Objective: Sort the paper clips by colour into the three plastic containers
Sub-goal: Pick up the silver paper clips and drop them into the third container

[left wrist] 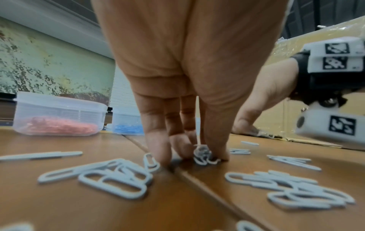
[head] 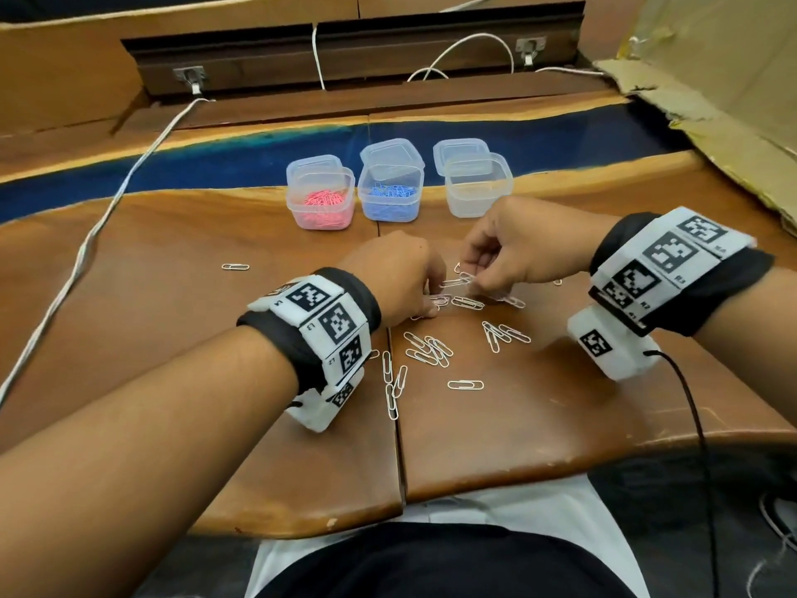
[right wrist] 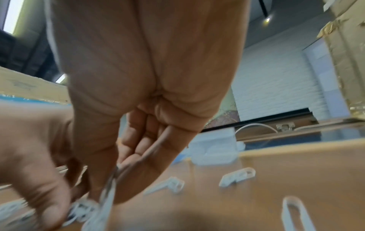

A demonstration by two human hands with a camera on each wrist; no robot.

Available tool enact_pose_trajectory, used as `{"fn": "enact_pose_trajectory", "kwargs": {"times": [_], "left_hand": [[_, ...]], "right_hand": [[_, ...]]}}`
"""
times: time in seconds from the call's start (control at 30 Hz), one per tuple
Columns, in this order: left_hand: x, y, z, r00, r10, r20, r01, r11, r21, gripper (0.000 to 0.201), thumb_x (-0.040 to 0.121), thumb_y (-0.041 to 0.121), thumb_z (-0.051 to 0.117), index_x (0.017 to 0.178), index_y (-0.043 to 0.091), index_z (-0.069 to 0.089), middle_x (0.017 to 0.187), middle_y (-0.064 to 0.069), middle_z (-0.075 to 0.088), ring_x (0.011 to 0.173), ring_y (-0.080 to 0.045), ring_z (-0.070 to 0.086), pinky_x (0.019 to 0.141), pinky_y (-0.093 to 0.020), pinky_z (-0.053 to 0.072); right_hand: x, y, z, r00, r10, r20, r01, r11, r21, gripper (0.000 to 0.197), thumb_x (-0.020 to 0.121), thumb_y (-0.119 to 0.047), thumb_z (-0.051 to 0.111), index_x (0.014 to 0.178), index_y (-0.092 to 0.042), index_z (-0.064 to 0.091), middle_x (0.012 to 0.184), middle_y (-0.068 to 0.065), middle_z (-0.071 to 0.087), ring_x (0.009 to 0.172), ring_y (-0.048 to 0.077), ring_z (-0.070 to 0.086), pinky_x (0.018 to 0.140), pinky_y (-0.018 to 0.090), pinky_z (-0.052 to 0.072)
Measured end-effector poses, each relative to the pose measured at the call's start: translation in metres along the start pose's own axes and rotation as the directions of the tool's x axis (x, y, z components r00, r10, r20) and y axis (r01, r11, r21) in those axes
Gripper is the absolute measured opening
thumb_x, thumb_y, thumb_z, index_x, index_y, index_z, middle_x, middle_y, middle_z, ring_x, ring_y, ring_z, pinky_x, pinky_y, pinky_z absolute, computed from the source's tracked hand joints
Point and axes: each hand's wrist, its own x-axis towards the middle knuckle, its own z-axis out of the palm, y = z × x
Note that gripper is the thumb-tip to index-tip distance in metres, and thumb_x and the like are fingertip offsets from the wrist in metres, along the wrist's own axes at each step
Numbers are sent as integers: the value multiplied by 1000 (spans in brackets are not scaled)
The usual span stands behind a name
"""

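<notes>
Far left, a white cable [head: 99, 226] trails over the table [head: 539, 425], and one stray clip [head: 235, 267] lies alone. Next come the tubs: the pink tub [head: 320, 196] is full of pink clips, the blue tub [head: 390, 189] beside it holds blue ones, and the clear tub [head: 478, 185] looks empty, waiting for white.

Now the left hand [head: 399, 276], fingertips [left wrist: 161, 157] down on the wood, thumb and fingers pinching a small bundle of white clips [left wrist: 203, 154]. Loose white clips [head: 431, 351] scatter between the wrists and nearer the person.

Over to the right hand [head: 513, 248]: fingers curled, pinching a few white clips [head: 463, 280] just above the table, close to the left hand. The right wrist view is blurred, but the pinch shows.

These clips look light, thin and stiff, coated smooth, so likely slippery and quick to tangle; my call is a fingertip pinch across the looped end, or slide one to lift an edge.

Writing? The wristbands [head: 327, 321] carry square black-and-white codes with tiny labels; I read "L3" and "L2" on the left band, the rest too small.
</notes>
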Motion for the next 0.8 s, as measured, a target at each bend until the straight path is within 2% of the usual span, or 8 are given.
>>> {"fn": "enact_pose_trajectory", "kwargs": {"times": [0.1, 0.23, 0.37, 0.47, 0.53, 0.63, 0.7, 0.8], "left_hand": [[1, -2, 1, 1000, -16, -7, 16, 999, -40, 16, 82, 34, 70, 93, 23, 70, 85, 5, 62, 82, -18, 59, 66, -28, 43], [6, -1, 3, 994, -71, 85, 77, 994, -78, 11, 86, 30, 66, 90, 20, 61, 90, 0, 62, 86, -21, 60, 72, -32, 50], [8, 8, 3, 983, -74, 168, 69, 997, 35, 18, 94, 24, 55, 106, 11, 57, 106, -8, 60, 85, -22, 53, 69, -30, 43], [8, 16, 2, 984, -49, 171, 28, 992, 121, 17, 94, 15, 49, 107, 6, 57, 110, -13, 60, 92, -27, 58, 67, -30, 41], [7, 18, 2, 983, -38, 180, 12, 990, 144, 18, 93, 12, 48, 107, 6, 57, 111, -13, 60, 89, -25, 56, 66, -29, 39], [7, 19, 0, 982, -32, 188, 0, 986, 169, 16, 94, 13, 48, 106, 7, 56, 108, -12, 59, 84, -25, 52, 65, -29, 38], [8, 19, -4, 984, -42, 176, 15, 988, 154, 6, 94, 16, 51, 96, 12, 53, 101, -11, 58, 78, -23, 48, 63, -30, 37], [17, 17, -16, 992, -55, 117, 47, 996, 72, 19, 94, 23, 54, 80, 15, 45, 84, -5, 51, 75, -22, 47, 62, -29, 35]], "right_hand": [[-1, 0, -22, 1000, 1, 30, -2, 1000, 27, 8, 75, -15, 79, 80, -15, 73, 69, 3, 74, 61, 13, 69, 67, 25, 57], [12, 0, -58, 994, 11, -109, -6, 999, 43, 7, 76, -13, 79, 79, -15, 73, 65, 2, 72, 56, 10, 67, 63, 23, 55], [45, 4, -89, 970, 20, -242, -54, 990, -131, 7, 79, -17, 76, 82, -12, 72, 70, 4, 72, 58, 12, 67, 57, 20, 49], [67, 9, -90, 974, 46, -221, -107, 956, -274, 6, 80, -18, 74, 81, -13, 72, 69, 2, 71, 60, 12, 66, 53, 18, 42], [79, 15, -84, 978, 42, -204, -111, 934, -339, 7, 80, -18, 75, 81, -13, 71, 70, 1, 71, 60, 13, 65, 52, 19, 41], [85, 25, -78, 976, 45, -212, -117, 932, -342, 16, 80, -24, 76, 90, -13, 71, 77, 0, 69, 63, 12, 63, 54, 21, 42], [82, 30, -78, 955, 24, -297, -114, 950, -290, 19, 82, -26, 73, 95, -12, 72, 85, -1, 68, 67, 11, 60, 63, 24, 46], [64, 35, -81, 852, -48, -522, -66, 978, -198, 11, 84, -21, 68, 87, -11, 74, 82, 0, 67, 69, 9, 58, 66, 23, 46]]}}
